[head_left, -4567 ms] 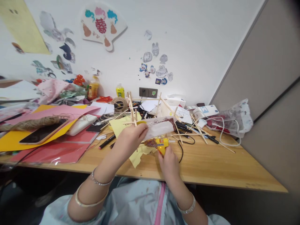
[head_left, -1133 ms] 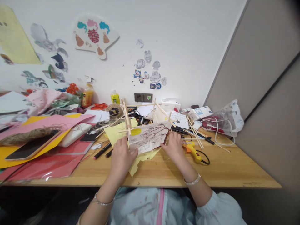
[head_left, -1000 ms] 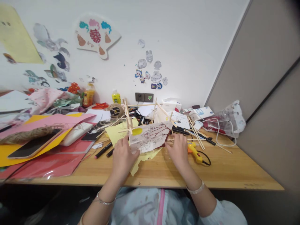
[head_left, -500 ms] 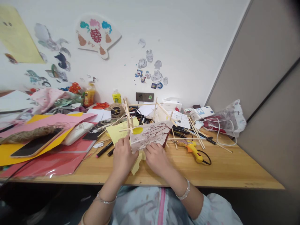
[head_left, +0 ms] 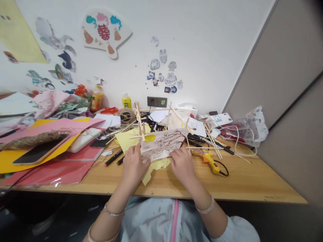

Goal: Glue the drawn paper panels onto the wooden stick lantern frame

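Note:
A drawn-on sheet of paper (head_left: 164, 144), with dark red branches, flower outlines and a yellow spot, is fixed across the near side of a wooden stick frame (head_left: 139, 117). My left hand (head_left: 133, 162) grips the left lower corner of the sheet, close to the frame's sticks. At the right lower edge my right hand (head_left: 182, 164) has its fingers closed on the same sheet. Torn yellow paper (head_left: 151, 173) lies on the table beneath it. The fingertips behind the sheet are hidden.
A yellow hot glue gun (head_left: 211, 162) lies to the right, near loose sticks (head_left: 212, 141) and black pens. Left are coloured papers (head_left: 83, 168), a phone (head_left: 37, 153) and markers (head_left: 113, 158). Bottles (head_left: 126, 101) and twine (head_left: 125, 115) stand at the back; a plastic bag (head_left: 254, 127) sits far right.
My right hand has slid rightward along the sheet's lower edge, uncovering its lower middle. My left hand stays at the left corner. The view has shifted slightly.

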Action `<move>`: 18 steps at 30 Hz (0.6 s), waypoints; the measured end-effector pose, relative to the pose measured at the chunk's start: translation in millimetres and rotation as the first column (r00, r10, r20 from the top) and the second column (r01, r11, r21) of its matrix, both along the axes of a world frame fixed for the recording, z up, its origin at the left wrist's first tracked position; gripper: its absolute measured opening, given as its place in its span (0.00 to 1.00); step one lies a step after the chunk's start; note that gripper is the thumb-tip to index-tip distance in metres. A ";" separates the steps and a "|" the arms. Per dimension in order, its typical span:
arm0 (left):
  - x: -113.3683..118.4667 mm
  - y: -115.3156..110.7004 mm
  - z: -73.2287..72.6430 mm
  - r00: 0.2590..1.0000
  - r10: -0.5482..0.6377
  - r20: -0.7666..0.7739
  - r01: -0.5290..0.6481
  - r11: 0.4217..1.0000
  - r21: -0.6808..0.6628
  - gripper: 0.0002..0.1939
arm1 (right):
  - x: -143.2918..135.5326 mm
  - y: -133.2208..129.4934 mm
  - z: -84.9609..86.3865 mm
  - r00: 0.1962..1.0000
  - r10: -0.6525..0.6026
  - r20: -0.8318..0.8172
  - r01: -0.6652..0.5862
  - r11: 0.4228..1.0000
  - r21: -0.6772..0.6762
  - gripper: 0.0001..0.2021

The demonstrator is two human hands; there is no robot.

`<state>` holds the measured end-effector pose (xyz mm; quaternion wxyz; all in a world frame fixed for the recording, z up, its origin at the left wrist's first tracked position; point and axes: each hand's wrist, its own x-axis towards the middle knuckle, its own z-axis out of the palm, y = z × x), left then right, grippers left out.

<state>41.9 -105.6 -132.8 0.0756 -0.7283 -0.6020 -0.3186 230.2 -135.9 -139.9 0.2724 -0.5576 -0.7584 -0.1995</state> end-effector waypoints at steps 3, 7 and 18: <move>1.1 -0.4 -0.1 1.000 0.000 -0.006 0.000 1.000 -0.004 0.27 | 9.5 3.7 0.6 1.000 0.001 0.023 -0.001 1.000 -0.020 0.11; 2.4 -0.9 -0.4 1.000 0.008 -0.028 -0.008 1.000 -0.003 0.27 | 7.8 9.2 0.4 0.997 0.006 0.072 -0.003 1.000 -0.030 0.09; 3.5 0.2 -3.0 0.997 0.006 -0.071 -0.008 0.999 -0.031 0.22 | 13.0 10.6 -2.9 0.990 -0.014 0.143 0.021 0.999 -0.047 0.08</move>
